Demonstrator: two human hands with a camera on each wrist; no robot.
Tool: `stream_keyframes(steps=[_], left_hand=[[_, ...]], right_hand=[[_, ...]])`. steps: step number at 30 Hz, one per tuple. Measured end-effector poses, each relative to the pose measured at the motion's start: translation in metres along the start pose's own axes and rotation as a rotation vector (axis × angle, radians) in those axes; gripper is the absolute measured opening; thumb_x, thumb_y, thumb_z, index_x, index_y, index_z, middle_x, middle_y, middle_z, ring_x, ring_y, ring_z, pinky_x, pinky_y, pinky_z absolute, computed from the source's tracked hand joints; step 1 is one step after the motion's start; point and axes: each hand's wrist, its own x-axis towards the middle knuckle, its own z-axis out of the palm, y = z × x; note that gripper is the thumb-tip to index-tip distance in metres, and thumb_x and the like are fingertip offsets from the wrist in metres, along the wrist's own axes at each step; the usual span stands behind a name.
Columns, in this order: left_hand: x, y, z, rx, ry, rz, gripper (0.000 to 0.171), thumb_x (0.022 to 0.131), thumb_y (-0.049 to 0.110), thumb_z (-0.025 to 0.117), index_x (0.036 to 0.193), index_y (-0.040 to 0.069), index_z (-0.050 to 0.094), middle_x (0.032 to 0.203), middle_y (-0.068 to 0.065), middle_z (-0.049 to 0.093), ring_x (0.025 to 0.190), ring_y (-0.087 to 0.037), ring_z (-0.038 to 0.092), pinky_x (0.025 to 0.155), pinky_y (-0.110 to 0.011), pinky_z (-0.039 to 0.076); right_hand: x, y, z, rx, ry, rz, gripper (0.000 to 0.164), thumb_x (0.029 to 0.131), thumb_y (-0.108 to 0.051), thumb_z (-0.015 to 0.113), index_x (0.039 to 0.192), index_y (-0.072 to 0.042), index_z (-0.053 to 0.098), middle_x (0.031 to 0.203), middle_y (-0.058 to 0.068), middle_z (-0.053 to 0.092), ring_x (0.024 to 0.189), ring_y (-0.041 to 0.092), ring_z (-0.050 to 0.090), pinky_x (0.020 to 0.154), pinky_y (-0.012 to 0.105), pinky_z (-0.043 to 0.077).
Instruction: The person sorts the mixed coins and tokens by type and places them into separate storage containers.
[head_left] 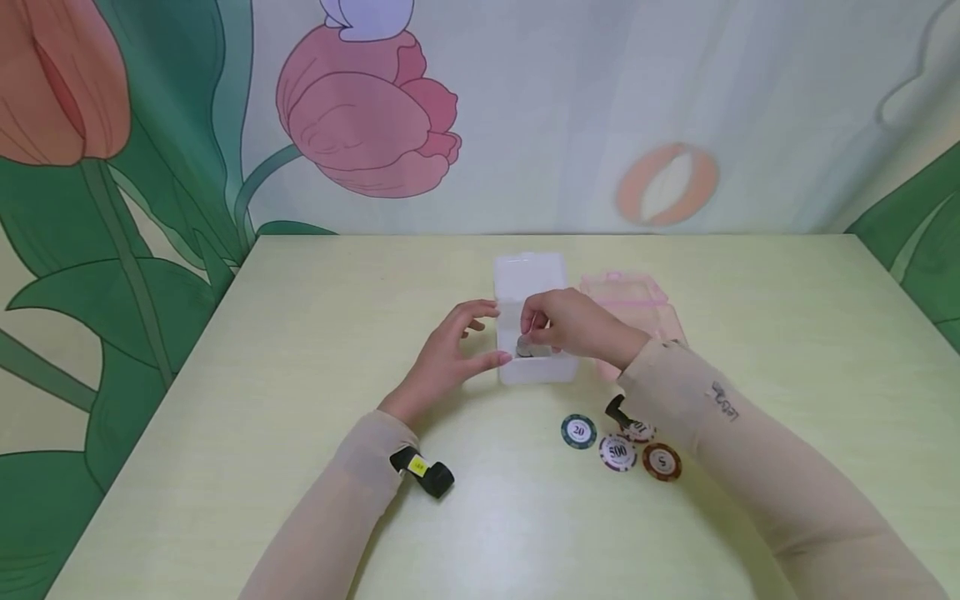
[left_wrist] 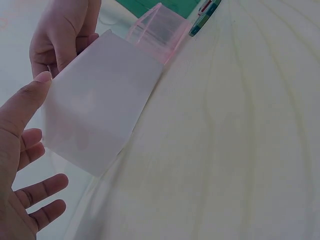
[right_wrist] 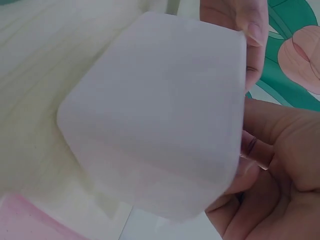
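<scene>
White box, lid open

On the table, it looks light, stiff and slick; its walls should suit gripping. The left hand spreads loosely, thumb at the near corner. The right hand has curled fingers inside, near a small grey thing; whether pinching it, I cannot tell.

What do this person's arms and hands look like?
The left hand and right hand are ungloved. The left sleeve and right sleeve are long and beige, the right with dark lettering. By the left sleeve's end sits a black device with a yellow label; by the right's, a black piece.
</scene>
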Motion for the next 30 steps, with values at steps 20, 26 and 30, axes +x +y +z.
stream_keyframes(steps=[20,26,30], left_hand=[[0.0,0.002,0.001,-0.005,0.008,0.009,0.056,0.074,0.036,0.072,0.122,0.022,0.047,0.135,0.011,0.041,0.107,-0.02,0.051,0.094,-0.039,0.04],[0.0,-0.001,0.003,-0.014,0.006,-0.001,0.056,0.073,0.035,0.072,0.122,0.023,0.047,0.135,0.012,0.041,0.108,-0.019,0.05,0.094,-0.039,0.04],[0.0,-0.001,0.004,-0.031,0.005,-0.006,0.057,0.073,0.031,0.073,0.123,0.022,0.047,0.136,0.009,0.041,0.108,-0.021,0.05,0.094,-0.041,0.039]], right_hand=[[0.014,-0.002,0.01,-0.262,-0.029,0.064,0.01,0.079,-0.02,0.068,0.081,-0.012,0.063,0.081,0.001,0.065,0.071,0.016,0.053,0.069,0.029,0.046],[0.013,-0.002,0.009,-0.309,-0.035,0.086,0.009,0.08,-0.018,0.066,0.084,-0.011,0.063,0.083,0.003,0.065,0.072,0.017,0.054,0.068,0.029,0.047],[0.012,-0.003,0.009,-0.325,-0.032,0.091,0.011,0.08,-0.018,0.067,0.087,-0.01,0.063,0.085,0.003,0.065,0.072,0.017,0.054,0.068,0.03,0.047]])
